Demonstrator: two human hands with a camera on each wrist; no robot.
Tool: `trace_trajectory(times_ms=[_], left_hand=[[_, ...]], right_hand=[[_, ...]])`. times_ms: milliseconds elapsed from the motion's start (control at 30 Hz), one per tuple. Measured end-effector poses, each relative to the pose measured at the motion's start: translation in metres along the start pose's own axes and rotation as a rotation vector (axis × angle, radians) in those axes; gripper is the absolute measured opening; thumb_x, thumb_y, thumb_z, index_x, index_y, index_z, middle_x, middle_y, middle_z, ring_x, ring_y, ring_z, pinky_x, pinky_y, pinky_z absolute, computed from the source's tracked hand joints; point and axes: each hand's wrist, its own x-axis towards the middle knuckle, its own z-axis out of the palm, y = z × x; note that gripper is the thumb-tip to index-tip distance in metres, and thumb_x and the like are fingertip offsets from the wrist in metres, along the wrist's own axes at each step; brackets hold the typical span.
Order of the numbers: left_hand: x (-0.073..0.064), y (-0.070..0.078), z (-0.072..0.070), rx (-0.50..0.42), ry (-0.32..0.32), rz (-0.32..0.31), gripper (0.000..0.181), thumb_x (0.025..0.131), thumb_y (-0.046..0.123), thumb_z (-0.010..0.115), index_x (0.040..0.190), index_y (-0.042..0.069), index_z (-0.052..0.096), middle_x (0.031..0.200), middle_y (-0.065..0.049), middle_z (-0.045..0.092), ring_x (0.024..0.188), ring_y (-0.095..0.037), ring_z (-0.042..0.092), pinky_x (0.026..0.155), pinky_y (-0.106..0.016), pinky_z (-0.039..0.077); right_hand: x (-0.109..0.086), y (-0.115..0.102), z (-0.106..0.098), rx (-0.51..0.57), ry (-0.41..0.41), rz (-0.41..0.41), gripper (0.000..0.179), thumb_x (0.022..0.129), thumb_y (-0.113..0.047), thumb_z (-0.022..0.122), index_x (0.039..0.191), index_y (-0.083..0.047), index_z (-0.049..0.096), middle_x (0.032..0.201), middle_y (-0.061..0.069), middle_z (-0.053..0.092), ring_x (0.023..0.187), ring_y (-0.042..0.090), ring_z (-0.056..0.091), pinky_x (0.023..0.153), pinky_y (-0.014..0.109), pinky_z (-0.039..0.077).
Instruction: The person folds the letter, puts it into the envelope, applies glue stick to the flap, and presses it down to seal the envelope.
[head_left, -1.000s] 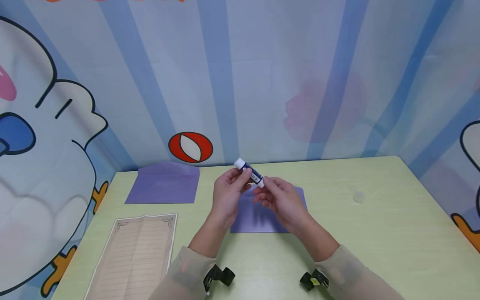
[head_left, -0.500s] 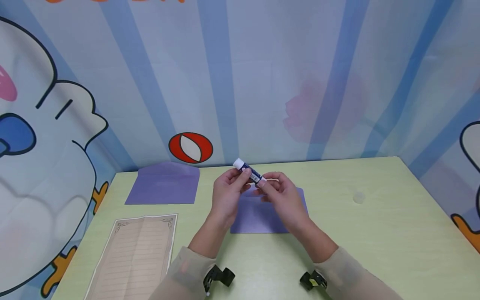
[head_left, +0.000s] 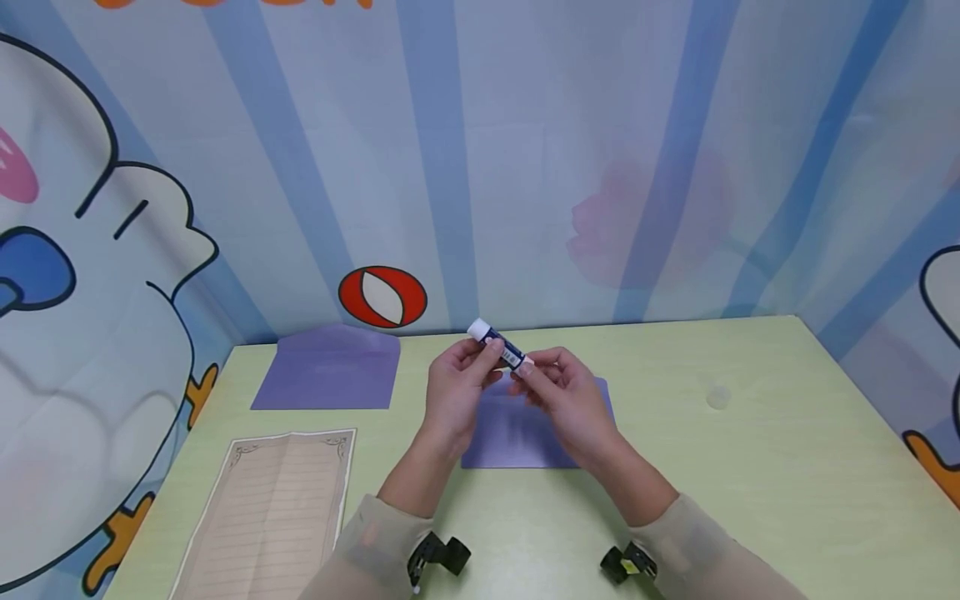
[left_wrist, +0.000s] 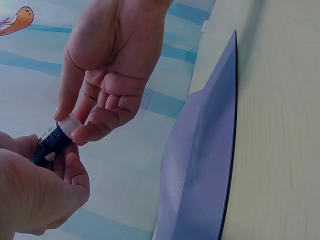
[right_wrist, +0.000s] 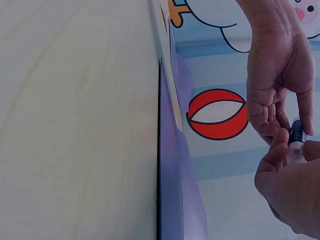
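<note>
A glue stick (head_left: pixel 507 353) with a white cap and a dark blue label is held tilted above the table, its capped end toward the upper left. My left hand (head_left: pixel 453 396) grips its body between thumb and fingers. With thumb and fingertips, my right hand (head_left: pixel 573 404) pinches the white lower end. That white end (left_wrist: pixel 69 123) shows between the right fingers in the left wrist view. In the right wrist view the stick (right_wrist: pixel 297 134) is partly hidden by both hands. Beneath the hands lies a purple envelope (head_left: pixel 517 437), partly covered from the head view.
Another purple envelope (head_left: pixel 326 379) with its flap up lies at the back left. A lined, creased sheet of letter paper (head_left: pixel 277 508) is at the front left. A small translucent round piece (head_left: pixel 717 396) lies on the right of the table (head_left: pixel 795 483). A printed curtain (head_left: pixel 517 167) stands behind.
My right thumb and fingers have shifted round the lower end of the glue stick, the thumb now lying further across it. The left hand and the stick stay nearly in place.
</note>
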Motion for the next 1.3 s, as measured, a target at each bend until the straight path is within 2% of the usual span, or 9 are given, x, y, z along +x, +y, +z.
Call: trace_trajectory(times_ms=[133, 200, 367, 500, 567, 700, 900, 1133, 1300], left_hand=[[-0.0002, 0.0004, -0.0003, 0.002, 0.001, -0.001, 0.033, 0.1, 0.026, 0.078, 0.123, 0.003, 0.074, 0.111, -0.011, 0.077, 0.098, -0.021, 0.074, 0.093, -0.034, 0.059], [-0.0001, 0.0005, -0.0004, 0.0, 0.001, -0.003, 0.032, 0.1, 0.026, 0.078, 0.123, 0.003, 0.074, 0.111, -0.011, 0.077, 0.098, -0.021, 0.074, 0.093, -0.034, 0.06], [-0.0004, 0.0007, 0.0003, -0.002, -0.003, 0.0, 0.031, 0.1, 0.023, 0.078, 0.123, 0.002, 0.073, 0.11, -0.011, 0.077, 0.097, -0.02, 0.074, 0.092, -0.033, 0.06], [-0.0007, -0.0003, 0.0013, 0.003, -0.012, 0.005, 0.031, 0.1, 0.024, 0.078, 0.121, 0.002, 0.073, 0.109, -0.011, 0.078, 0.097, -0.02, 0.075, 0.091, -0.033, 0.06], [-0.0003, -0.0011, 0.0015, 0.004, -0.013, 0.007, 0.032, 0.1, 0.025, 0.078, 0.121, 0.002, 0.073, 0.108, -0.011, 0.078, 0.097, -0.02, 0.075, 0.091, -0.033, 0.06], [0.0002, -0.0015, 0.0014, 0.003, -0.004, 0.004, 0.032, 0.1, 0.026, 0.078, 0.121, 0.002, 0.073, 0.109, -0.011, 0.078, 0.097, -0.019, 0.075, 0.092, -0.034, 0.06], [-0.0002, -0.0001, 0.0005, 0.005, -0.001, -0.009, 0.033, 0.1, 0.026, 0.078, 0.123, 0.003, 0.073, 0.111, -0.011, 0.077, 0.099, -0.02, 0.074, 0.094, -0.036, 0.059], [-0.0001, -0.0003, 0.0003, -0.005, -0.003, -0.002, 0.031, 0.1, 0.024, 0.078, 0.122, 0.002, 0.073, 0.11, -0.011, 0.077, 0.097, -0.02, 0.074, 0.091, -0.033, 0.06], [-0.0001, -0.0015, 0.0004, 0.001, -0.012, 0.001, 0.032, 0.1, 0.025, 0.078, 0.123, 0.003, 0.073, 0.111, -0.011, 0.077, 0.098, -0.02, 0.074, 0.091, -0.032, 0.06]], right_hand=[[-0.0009, 0.0001, 0.0011, -0.066, 0.035, -0.045, 0.031, 0.104, -0.014, 0.071, 0.129, -0.003, 0.056, 0.112, 0.017, 0.071, 0.101, 0.024, 0.074, 0.09, 0.037, 0.059], [-0.0011, -0.0002, 0.0013, -0.063, 0.035, -0.034, 0.034, 0.104, -0.017, 0.071, 0.13, -0.003, 0.056, 0.114, 0.016, 0.071, 0.103, 0.025, 0.075, 0.09, 0.035, 0.059], [-0.0006, -0.0009, 0.0002, 0.051, -0.025, 0.082, 0.041, 0.111, -0.035, 0.058, 0.134, -0.001, 0.055, 0.109, 0.011, 0.074, 0.097, 0.021, 0.074, 0.085, 0.03, 0.059], [0.0002, -0.0003, -0.0007, 0.142, -0.071, 0.131, 0.041, 0.115, -0.034, 0.05, 0.13, 0.004, 0.054, 0.1, 0.009, 0.073, 0.084, 0.017, 0.072, 0.076, 0.026, 0.058], [0.0002, -0.0001, -0.0007, 0.147, -0.07, 0.118, 0.035, 0.114, -0.029, 0.052, 0.128, 0.003, 0.054, 0.1, 0.01, 0.073, 0.082, 0.016, 0.071, 0.073, 0.024, 0.056], [0.0002, 0.0001, -0.0001, 0.094, -0.035, 0.053, 0.022, 0.111, -0.017, 0.06, 0.125, -0.002, 0.053, 0.105, 0.013, 0.073, 0.086, 0.017, 0.07, 0.075, 0.025, 0.055], [-0.0004, -0.0008, 0.002, 0.011, 0.003, -0.009, 0.03, 0.105, -0.011, 0.069, 0.129, -0.003, 0.052, 0.113, 0.018, 0.071, 0.098, 0.021, 0.073, 0.087, 0.034, 0.057], [0.0003, -0.0002, -0.0004, 0.091, -0.045, 0.11, 0.041, 0.113, -0.036, 0.055, 0.134, -0.001, 0.054, 0.111, 0.013, 0.072, 0.095, 0.02, 0.072, 0.083, 0.028, 0.057], [-0.0001, -0.0001, -0.0009, 0.138, -0.057, 0.114, 0.037, 0.114, -0.032, 0.053, 0.128, 0.002, 0.054, 0.103, 0.01, 0.071, 0.085, 0.017, 0.07, 0.075, 0.024, 0.056]])
